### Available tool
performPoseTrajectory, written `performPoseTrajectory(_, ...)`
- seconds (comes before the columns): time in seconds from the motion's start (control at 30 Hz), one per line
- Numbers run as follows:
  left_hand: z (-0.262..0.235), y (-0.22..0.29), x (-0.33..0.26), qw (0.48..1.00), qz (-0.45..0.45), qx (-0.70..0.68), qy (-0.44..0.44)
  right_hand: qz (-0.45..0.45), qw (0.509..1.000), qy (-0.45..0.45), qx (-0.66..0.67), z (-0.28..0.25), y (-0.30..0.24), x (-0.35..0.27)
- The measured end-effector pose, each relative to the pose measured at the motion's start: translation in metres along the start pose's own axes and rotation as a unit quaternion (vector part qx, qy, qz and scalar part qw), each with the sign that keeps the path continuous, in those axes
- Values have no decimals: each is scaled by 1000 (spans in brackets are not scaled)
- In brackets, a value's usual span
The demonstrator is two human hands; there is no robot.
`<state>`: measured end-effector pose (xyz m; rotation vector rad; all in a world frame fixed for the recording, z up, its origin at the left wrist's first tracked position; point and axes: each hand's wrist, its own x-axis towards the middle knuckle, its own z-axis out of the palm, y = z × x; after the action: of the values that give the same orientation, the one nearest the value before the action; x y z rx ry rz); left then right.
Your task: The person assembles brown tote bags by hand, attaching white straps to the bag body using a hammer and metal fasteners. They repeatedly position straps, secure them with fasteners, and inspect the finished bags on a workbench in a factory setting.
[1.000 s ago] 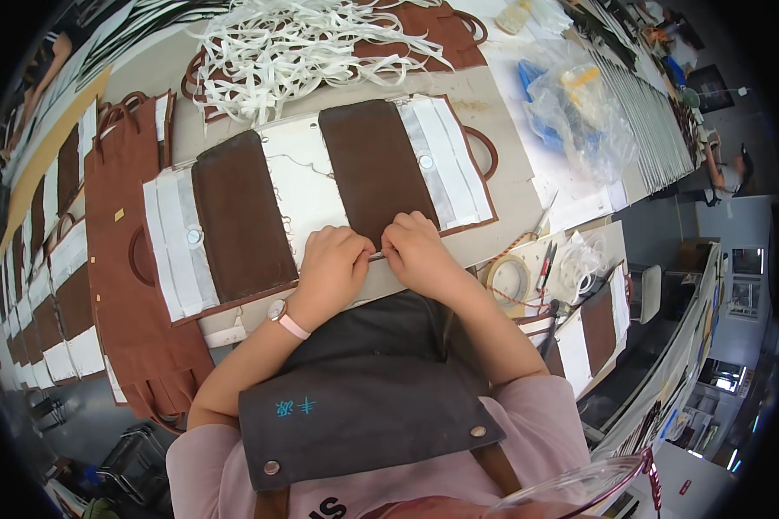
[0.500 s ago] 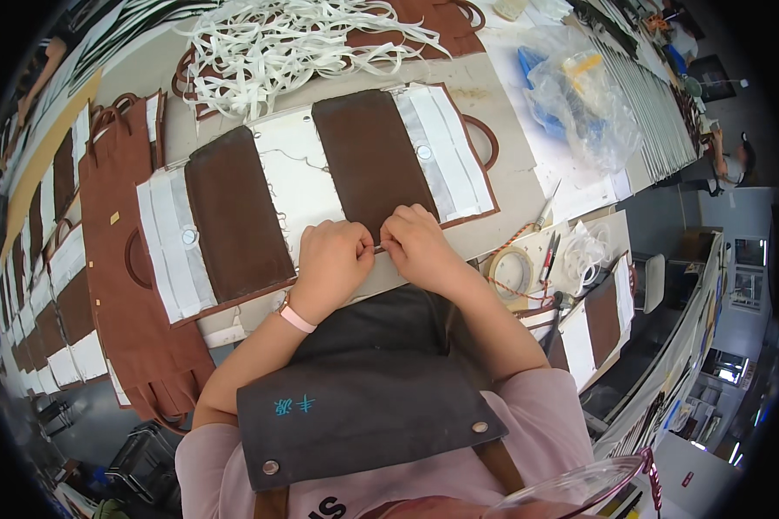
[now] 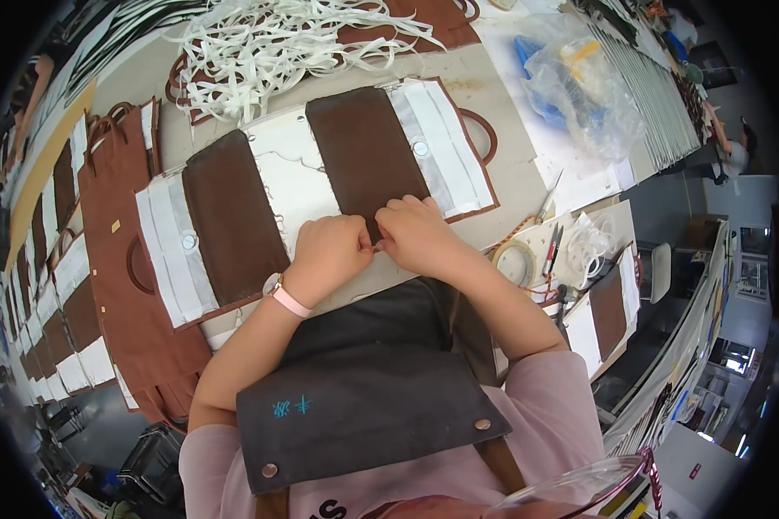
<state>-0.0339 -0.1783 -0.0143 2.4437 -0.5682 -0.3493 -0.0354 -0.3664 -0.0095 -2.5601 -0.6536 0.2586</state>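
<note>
A flat bag panel (image 3: 295, 186) lies on the table before me, white in the middle with dark brown bands, white strips with a round snap at both ends, and a reddish-brown border. My left hand (image 3: 333, 251), with a pink watch strap on its wrist, pinches the panel's near edge below the right brown band. Close beside it, my right hand (image 3: 414, 232) grips the same edge, knuckles up and fingers curled. The two sets of fingertips nearly meet; exactly what lies between them is hidden. Loose threads hang along the inner edges of the bands.
White ribbons (image 3: 268, 60) are heaped at the back. Reddish-brown bag pieces (image 3: 117, 251) with handles lie at left. On the right are a clear plastic bag (image 3: 584, 95), a tape roll (image 3: 512, 264), a pointed tool (image 3: 547, 199) and a pen (image 3: 552, 246).
Both hands keep to the panel's near edge, fingers still pinched. My left wrist has turned slightly and shifted a little down and left; my right hand has moved slightly left.
</note>
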Motion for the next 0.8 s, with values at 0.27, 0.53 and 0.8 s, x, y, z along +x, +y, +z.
performPoseTrajectory(0.27, -13, -1, 14, 996, -4, -3, -93, 27, 997, -36, 55, -9, 15, -1)
performPoseTrajectory(0.53, -33, 27, 44, 953, -16, 171, -249, -25, 999, -21, 13, -4, 21, -3)
performPoseTrajectory(0.8, -20, 3, -54, 991, 47, 53, 112, 107, 955, 266, 79, -31, 85, -29)
